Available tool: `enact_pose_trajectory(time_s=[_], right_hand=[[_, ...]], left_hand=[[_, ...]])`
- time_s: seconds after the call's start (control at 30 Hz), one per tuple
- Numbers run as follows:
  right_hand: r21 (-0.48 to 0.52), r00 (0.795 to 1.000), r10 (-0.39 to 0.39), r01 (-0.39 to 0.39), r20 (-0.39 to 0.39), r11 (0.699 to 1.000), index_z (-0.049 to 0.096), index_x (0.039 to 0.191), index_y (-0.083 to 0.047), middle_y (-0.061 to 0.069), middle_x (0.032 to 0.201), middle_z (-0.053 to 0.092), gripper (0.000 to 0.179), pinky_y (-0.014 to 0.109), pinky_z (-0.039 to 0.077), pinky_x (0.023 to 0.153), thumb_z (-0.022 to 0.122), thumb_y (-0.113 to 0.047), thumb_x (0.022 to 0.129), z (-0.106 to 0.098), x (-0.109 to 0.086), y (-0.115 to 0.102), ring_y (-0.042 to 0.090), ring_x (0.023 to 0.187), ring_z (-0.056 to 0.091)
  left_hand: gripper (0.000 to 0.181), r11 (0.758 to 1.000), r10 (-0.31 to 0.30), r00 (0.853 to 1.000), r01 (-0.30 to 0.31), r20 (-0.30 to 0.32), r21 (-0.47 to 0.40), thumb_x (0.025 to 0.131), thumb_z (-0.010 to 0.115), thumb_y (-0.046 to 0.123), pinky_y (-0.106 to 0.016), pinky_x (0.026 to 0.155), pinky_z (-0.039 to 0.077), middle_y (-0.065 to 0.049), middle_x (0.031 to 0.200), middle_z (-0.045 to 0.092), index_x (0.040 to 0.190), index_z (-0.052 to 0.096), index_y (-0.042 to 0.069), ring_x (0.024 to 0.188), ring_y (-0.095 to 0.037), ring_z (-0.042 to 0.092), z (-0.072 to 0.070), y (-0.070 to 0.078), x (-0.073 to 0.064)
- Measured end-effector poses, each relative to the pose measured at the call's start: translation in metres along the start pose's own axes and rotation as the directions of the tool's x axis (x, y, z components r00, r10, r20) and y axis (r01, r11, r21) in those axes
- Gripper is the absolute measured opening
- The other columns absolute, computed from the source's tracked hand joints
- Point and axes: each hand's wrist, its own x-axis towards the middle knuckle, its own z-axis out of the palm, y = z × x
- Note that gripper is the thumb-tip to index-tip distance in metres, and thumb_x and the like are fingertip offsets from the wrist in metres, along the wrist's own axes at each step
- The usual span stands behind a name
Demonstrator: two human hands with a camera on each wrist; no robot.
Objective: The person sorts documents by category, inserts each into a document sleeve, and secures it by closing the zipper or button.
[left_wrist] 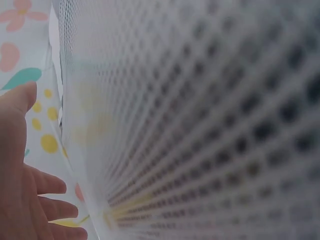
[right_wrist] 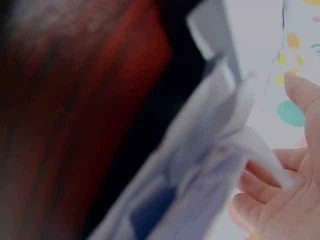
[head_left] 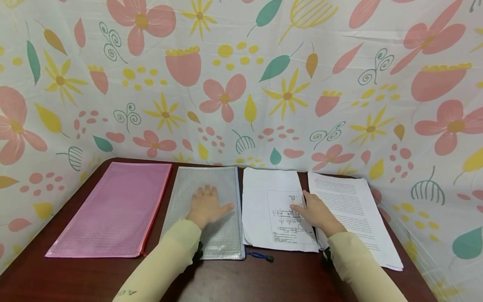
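Observation:
A grey mesh zipper pouch [head_left: 226,235] with a blue zipper edge lies flat on the table. Over its middle, my left hand [head_left: 206,206] is spread, thumb pointing right. In the left wrist view, that hand [left_wrist: 20,165] has straight fingers beside the blurred mesh. To the pouch's right lies a stack of paper with a printed diagram [head_left: 260,209], and right of that a stack of text pages [head_left: 351,197]. My right hand [head_left: 316,212] is over their adjoining edges, thumb and fingers apart. Lifted paper edges [right_wrist: 230,145] are close to its fingers [right_wrist: 250,210] in the right wrist view.
A pink mesh zipper pouch [head_left: 113,205] with a red zipper lies at the left. The grey pouch's blue zipper pull [head_left: 259,255] sticks out onto the dark wooden table [head_left: 279,279]. A flower-patterned curtain [head_left: 241,84] hangs behind and along the sides.

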Motion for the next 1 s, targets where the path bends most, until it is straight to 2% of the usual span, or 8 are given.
enact_pose_trajectory(time_s=[0.13,0.23,0.33,0.47,0.67,0.83,0.9,1.0], right_hand=[[-0.041,1.000,-0.008,0.008,-0.017,0.999,0.027,0.142,0.013,0.036,0.136,0.040,0.084,0.058,0.036,0.101,0.060,-0.043,0.089,0.001,0.002,-0.001,0.051,0.126,0.038],[-0.083,0.999,-0.017,0.014,-0.035,0.996,0.038,0.135,0.014,0.035,0.126,0.050,0.079,0.056,0.042,0.096,0.065,-0.041,0.085,0.002,0.003,-0.001,0.048,0.117,0.048],[-0.097,0.999,-0.006,0.003,-0.034,0.995,0.047,0.127,0.015,0.031,0.114,0.059,0.075,0.051,0.047,0.087,0.070,-0.040,0.081,0.003,0.004,-0.003,0.040,0.100,0.058],[-0.057,0.999,0.033,-0.033,-0.006,0.998,0.047,0.125,0.015,0.029,0.108,0.060,0.076,0.045,0.049,0.078,0.075,-0.037,0.077,0.001,0.002,-0.007,0.030,0.087,0.057],[0.019,0.989,0.140,-0.140,0.039,0.990,0.033,0.132,0.017,0.035,0.114,0.055,0.090,0.047,0.049,0.080,0.079,-0.034,0.074,-0.005,-0.001,-0.017,0.034,0.090,0.058],[0.035,0.975,0.211,-0.214,0.066,0.976,0.030,0.134,0.015,0.032,0.109,0.057,0.088,0.047,0.049,0.075,0.076,-0.032,0.076,-0.009,-0.002,-0.023,0.034,0.087,0.058],[0.092,0.973,0.222,-0.227,0.060,0.969,0.031,0.134,0.014,0.032,0.110,0.057,0.081,0.047,0.049,0.075,0.073,-0.026,0.079,-0.010,-0.004,-0.024,0.036,0.088,0.058],[0.228,0.973,0.221,-0.230,0.067,0.946,0.028,0.138,0.014,0.036,0.122,0.050,0.076,0.051,0.048,0.086,0.066,-0.020,0.083,-0.012,-0.006,-0.025,0.043,0.103,0.056]], left_hand=[[0.095,1.000,-0.008,1.000,0.008,0.014,0.010,0.085,0.039,0.074,-0.059,0.110,0.025,-0.023,0.153,0.023,0.147,0.029,0.002,0.139,-0.044,0.023,0.002,0.006,0.001],[0.091,1.000,-0.009,1.000,0.009,0.016,0.019,0.087,0.038,0.071,-0.058,0.109,0.027,-0.024,0.152,0.025,0.145,0.033,0.002,0.139,-0.044,0.025,0.003,0.012,0.001],[0.086,1.000,-0.006,1.000,0.006,0.015,0.012,0.089,0.040,0.067,-0.057,0.107,0.030,-0.024,0.151,0.028,0.143,0.036,0.001,0.138,-0.044,0.027,0.004,0.019,0.001],[0.080,0.999,-0.002,1.000,0.003,0.010,-0.041,0.088,0.048,0.062,-0.057,0.105,0.033,-0.025,0.148,0.033,0.139,0.042,0.000,0.136,-0.044,0.031,0.006,0.028,0.001],[0.077,0.994,0.010,1.000,-0.007,0.021,-0.110,0.083,0.058,0.060,-0.063,0.096,0.036,-0.024,0.142,0.040,0.131,0.052,0.001,0.128,-0.045,0.037,0.012,0.038,-0.002],[0.081,0.990,0.003,1.000,0.001,0.029,-0.141,0.081,0.061,0.059,-0.068,0.098,0.030,-0.026,0.145,0.034,0.135,0.047,0.000,0.132,-0.047,0.030,0.016,0.041,-0.007],[0.083,0.989,-0.004,1.000,0.009,0.028,-0.149,0.081,0.062,0.059,-0.069,0.100,0.027,-0.026,0.147,0.032,0.136,0.045,0.000,0.133,-0.048,0.027,0.016,0.042,-0.009],[0.085,0.986,-0.008,1.000,0.013,0.029,-0.164,0.080,0.063,0.058,-0.070,0.101,0.024,-0.027,0.148,0.030,0.137,0.044,-0.001,0.135,-0.049,0.024,0.018,0.042,-0.010]])
